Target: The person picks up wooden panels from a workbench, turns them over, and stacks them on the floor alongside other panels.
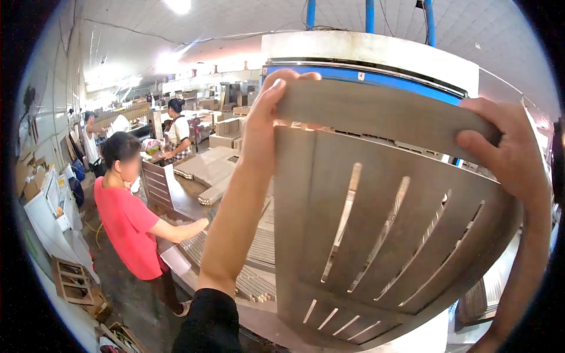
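Note:
Right in front of me is a grey-brown board (pixel 382 110), held level by both hands. My left hand (pixel 268 112) is closed around its left end, with the fingertips over the top edge. At the other end, my right hand (pixel 509 138) grips it between thumb and fingers. A large slotted panel (pixel 312 200) of the same colour spreads below the board, with long slots and a row of shorter ones. A narrow gap shows between board and panel; whether they are joined I cannot tell.
Behind the panel rises a white machine (pixel 365 47) with a blue bar. To the left, a person in a pink shirt (pixel 126 223) reaches over a table with stacked strips (pixel 256 253). Flat panels (pixel 215 167) lie farther back. Wooden frames (pixel 73 282) stand on the floor at far left.

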Demonstrator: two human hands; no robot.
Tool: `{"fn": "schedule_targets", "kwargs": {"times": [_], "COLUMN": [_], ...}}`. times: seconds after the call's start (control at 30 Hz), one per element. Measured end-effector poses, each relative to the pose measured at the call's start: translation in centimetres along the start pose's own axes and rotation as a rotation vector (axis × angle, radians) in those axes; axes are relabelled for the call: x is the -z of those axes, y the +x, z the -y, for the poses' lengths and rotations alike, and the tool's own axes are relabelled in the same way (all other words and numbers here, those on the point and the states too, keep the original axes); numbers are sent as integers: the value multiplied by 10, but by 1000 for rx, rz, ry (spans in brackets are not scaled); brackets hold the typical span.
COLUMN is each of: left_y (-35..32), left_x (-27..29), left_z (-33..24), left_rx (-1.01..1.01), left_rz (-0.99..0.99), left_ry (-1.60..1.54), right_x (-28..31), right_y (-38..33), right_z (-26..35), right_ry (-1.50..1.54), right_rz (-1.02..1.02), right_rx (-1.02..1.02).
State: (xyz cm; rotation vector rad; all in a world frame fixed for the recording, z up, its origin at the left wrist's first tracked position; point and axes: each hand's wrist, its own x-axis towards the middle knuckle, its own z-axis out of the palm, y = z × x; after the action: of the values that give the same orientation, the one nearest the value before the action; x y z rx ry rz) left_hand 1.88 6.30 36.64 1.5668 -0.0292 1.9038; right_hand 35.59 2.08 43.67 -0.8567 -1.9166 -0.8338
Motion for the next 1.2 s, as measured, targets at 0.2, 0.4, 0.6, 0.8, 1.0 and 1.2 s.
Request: {"fn": "schedule_targets", "kwargs": {"times": [0.2, 0.4, 0.6, 0.8, 1.0, 1.2], "left_y": [-5, -3, 3, -1, 4, 2], "left_x": [-1, 5, 16, 1, 17, 0], "left_z": [-13, -8, -3, 16, 27, 10], "left_rx": [25, 44, -136, -194, -117, -108], "left_rz": [-23, 91, 395, 422, 389, 296], "left_ry": [43, -100, -374, -638, -780, -788], "right_x": [18, 18, 31, 41, 12, 24], "right_y": [13, 9, -26, -80, -73, -82], "right_z": [12, 20, 11, -47, -52, -64], "right_ry": [215, 131, -178, -221, -153, -201], "right_rz": [201, 196, -63, -270, -366, -345], "right_rx": [93, 85, -54, -274, -170, -201]}}
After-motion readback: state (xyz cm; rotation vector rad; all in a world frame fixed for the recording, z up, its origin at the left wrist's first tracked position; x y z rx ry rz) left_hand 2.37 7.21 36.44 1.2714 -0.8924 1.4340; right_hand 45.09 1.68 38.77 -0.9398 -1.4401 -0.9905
